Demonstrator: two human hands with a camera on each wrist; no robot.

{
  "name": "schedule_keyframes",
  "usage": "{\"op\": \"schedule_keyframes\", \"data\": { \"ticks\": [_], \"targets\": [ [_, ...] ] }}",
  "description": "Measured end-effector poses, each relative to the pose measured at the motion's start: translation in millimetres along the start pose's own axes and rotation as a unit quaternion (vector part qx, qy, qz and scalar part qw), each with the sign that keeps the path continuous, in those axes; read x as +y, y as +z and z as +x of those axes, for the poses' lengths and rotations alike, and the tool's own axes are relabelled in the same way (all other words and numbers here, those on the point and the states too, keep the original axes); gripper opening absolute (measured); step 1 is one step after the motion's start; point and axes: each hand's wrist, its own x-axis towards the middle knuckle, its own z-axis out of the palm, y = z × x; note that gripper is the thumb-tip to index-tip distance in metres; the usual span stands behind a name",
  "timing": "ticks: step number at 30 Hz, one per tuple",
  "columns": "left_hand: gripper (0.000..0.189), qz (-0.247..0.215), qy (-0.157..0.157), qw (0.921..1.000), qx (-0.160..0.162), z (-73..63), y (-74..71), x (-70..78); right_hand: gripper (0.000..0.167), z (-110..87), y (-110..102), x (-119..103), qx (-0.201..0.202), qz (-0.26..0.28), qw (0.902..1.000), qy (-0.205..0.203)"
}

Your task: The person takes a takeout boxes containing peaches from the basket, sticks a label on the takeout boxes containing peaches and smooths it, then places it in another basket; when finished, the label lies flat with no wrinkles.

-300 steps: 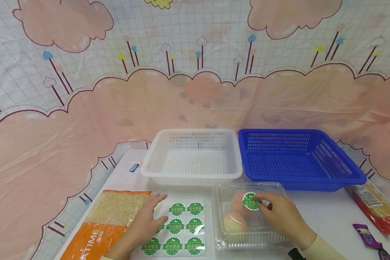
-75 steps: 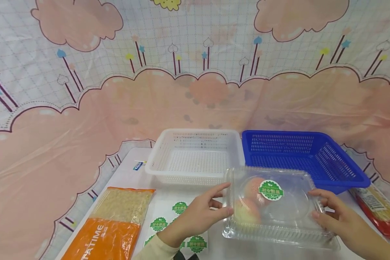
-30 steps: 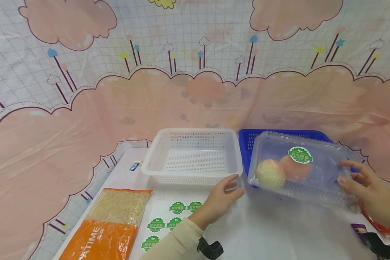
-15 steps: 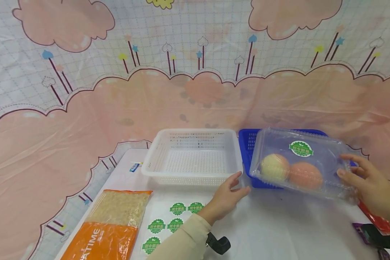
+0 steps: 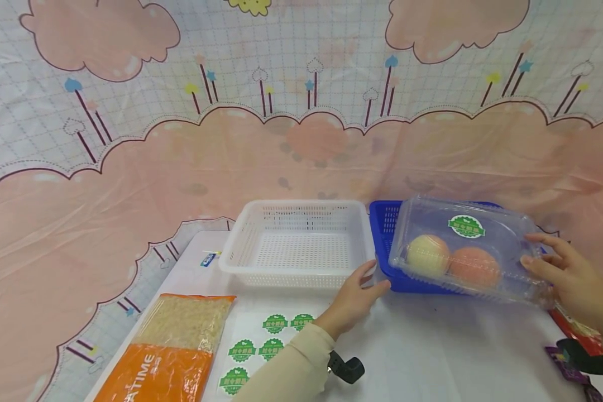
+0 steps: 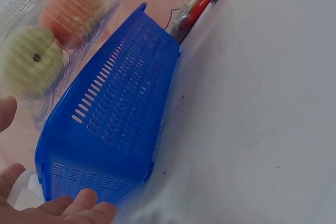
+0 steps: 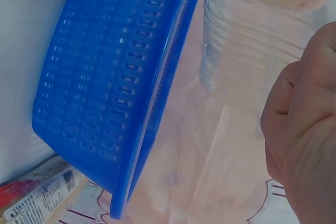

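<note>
A clear plastic clamshell box (image 5: 510, 237) hangs tilted over the blue basket (image 5: 383, 234), its right end pinched between the thumb and fingers of my right hand (image 5: 573, 282). Inside lie two round fruits, a pale yellow-green fruit (image 5: 427, 255) and a pink fruit (image 5: 474, 266). A round green sticker (image 5: 466, 226) is on the lid. My left hand (image 5: 354, 301) holds nothing; its fingers are spread by the near left corner of the blue basket. In the right wrist view the box (image 7: 236, 61) is apart from the basket rim (image 7: 142, 129).
A white basket (image 5: 296, 273) stands left of the blue one. On the table's left are an orange bag of pale grains (image 5: 176, 335) and a sheet of green stickers (image 5: 243, 350), partly under my left sleeve. Red (image 5: 578, 332) and purple (image 5: 565, 363) packets lie at the right.
A green sticker went from my right fingers onto the lid. Both hands lifted the box, then my left hand let go. The box rose rightward over the blue basket, and the fruits shifted inside.
</note>
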Motion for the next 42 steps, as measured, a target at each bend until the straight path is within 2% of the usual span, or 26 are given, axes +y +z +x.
{"op": "schedule_keyframes", "data": {
  "ticks": [20,26,33,42],
  "targets": [
    [0.062,-0.017,0.014,0.9998,0.004,10.0,10.1,-0.3,0.047,4.5,-4,0,-0.003,-0.013,0.9998,-0.015],
    [0.062,-0.023,0.007,0.9997,-0.003,11.3,11.9,3.2,0.047,4.6,-5,2,-0.004,-0.013,0.9998,-0.016],
    [0.062,-0.029,0.004,0.9995,-0.005,13.6,14.7,4.7,0.048,5.9,-5,3,0.000,0.000,0.9998,-0.022],
    [0.062,-0.016,-0.002,0.9999,0.002,16.7,18.9,4.9,0.050,8.4,-10,10,0.000,0.034,0.9993,-0.016]
  ]
}}
